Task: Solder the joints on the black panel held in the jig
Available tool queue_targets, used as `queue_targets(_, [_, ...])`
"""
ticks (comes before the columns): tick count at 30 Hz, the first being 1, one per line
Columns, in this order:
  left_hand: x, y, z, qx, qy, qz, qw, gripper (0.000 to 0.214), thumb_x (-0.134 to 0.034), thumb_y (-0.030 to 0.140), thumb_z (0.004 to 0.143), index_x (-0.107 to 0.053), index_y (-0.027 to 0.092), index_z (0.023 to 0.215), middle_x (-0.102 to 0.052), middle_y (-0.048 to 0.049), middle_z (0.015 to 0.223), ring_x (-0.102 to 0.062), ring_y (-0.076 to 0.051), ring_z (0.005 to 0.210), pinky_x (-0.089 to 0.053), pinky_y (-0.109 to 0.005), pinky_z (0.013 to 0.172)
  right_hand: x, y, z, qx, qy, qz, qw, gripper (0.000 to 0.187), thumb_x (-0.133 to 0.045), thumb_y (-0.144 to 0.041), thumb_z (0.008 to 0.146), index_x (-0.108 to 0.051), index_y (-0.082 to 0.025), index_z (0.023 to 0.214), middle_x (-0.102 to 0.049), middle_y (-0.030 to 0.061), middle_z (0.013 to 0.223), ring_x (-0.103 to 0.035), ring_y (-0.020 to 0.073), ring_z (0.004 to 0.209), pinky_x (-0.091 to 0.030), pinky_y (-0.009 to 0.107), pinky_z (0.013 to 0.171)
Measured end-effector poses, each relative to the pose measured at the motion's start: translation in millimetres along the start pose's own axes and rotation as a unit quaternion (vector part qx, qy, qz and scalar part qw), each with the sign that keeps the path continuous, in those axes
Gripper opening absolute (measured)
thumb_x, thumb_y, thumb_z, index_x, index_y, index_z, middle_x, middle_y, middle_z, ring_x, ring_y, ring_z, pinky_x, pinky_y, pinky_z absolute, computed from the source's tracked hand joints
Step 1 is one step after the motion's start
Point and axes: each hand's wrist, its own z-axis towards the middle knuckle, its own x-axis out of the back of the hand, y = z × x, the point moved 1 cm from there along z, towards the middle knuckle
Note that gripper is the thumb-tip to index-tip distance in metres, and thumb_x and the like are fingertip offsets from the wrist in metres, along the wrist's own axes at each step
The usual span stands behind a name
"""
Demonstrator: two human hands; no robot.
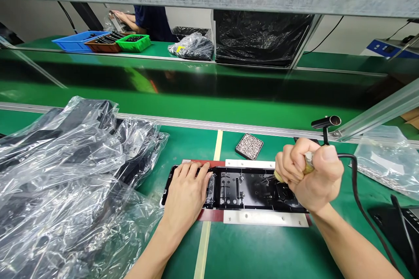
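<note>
A long black plastic housing (252, 187) lies between white metal strips on a reddish base plate. My left hand (190, 183) rests palm down on the left end of this housing, its fingers stretched out. Over the housing's right part, my right hand (310, 174) is closed in a fist around a hand tool with a yellowish handle (308, 162). The tool's slim front end points down and left into the housing. My fingers hide most of the tool, so I cannot tell its exact kind. A black cable (355, 183) runs from behind that hand.
Plastic-wrapped dark parts (81, 174) heap up at left. Beyond the housing lies a small tray of tiny metal pieces (249, 146). A short metal tube on a stand (326, 122) and a clear bag (386, 161) are at right. Another person (149, 22) works behind the bins (134, 43).
</note>
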Motion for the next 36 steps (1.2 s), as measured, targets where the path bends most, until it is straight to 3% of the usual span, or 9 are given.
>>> queue_targets(8, [-0.2,-0.1,-0.4,0.001,-0.003,0.003,1.0,0.033,-0.049,0.03,0.106,-0.065,0.018,0.132,-0.07,-0.0107,0.114,-0.061,-0.031,0.111,-0.046,-0.048,0.097,-0.9,0.3,-1.3,-0.007,0.014,0.0,1.0,0.055,-0.062,-0.059,0.088,-0.044,-0.021,0.053,-0.028,-0.0063,0.043,-0.024,0.0069,0.038,-0.022,0.021,0.035])
queue_targets(15, [-1.0,-0.5,-0.3,0.0,-0.001,0.005,1.0,0.033,-0.049,0.03,0.106,-0.065,0.018,0.132,-0.069,-0.0109,0.114,-0.061,-0.031,0.11,-0.046,-0.048,0.097,1.6,0.6,0.1,0.003,-0.022,-0.019,1.0,0.054,-0.057,-0.059,0.093,-0.044,-0.021,0.057,-0.029,-0.0062,0.044,-0.026,0.0075,0.038,-0.025,0.022,0.036])
queue_targets(36, [-0.8,1.3,1.2,-0.002,-0.001,0.007,1.0,0.033,-0.049,0.03,0.106,-0.065,0.018,0.131,-0.069,-0.011,0.113,-0.061,-0.031,0.111,-0.045,-0.048,0.095,-1.1,0.9,0.6,-0.003,-0.007,-0.009,1.0,0.054,-0.06,-0.059,0.09,-0.044,-0.021,0.055,-0.029,-0.0062,0.043,-0.024,0.0073,0.037,-0.022,0.021,0.035])
